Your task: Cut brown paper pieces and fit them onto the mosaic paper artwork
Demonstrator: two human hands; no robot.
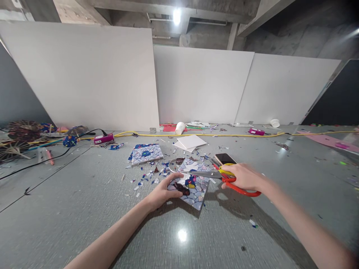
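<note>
My left hand point(165, 190) grips the left edge of a square decorated board point(199, 194). The board is tilted and covered with pale blue and lilac pieces in a scale pattern, with blue, yellow and pink bits near its middle. A dark brown scrap point(183, 189) lies on it by my thumb. In my right hand point(244, 176) is a pair of scissors point(209, 174) with red and yellow handles. Their blades point left over the board, close to my left fingertips. Whether the tips touch anything I cannot tell.
A second blue-patterned board point(147, 154), white boards point(190, 142) and a phone point(225, 158) lie beyond my hands. Small scraps point(137, 188) are scattered around. A yellow cable point(224, 135), a white paper cup point(180, 128) and magenta power sockets point(103, 139) lie along the back panels.
</note>
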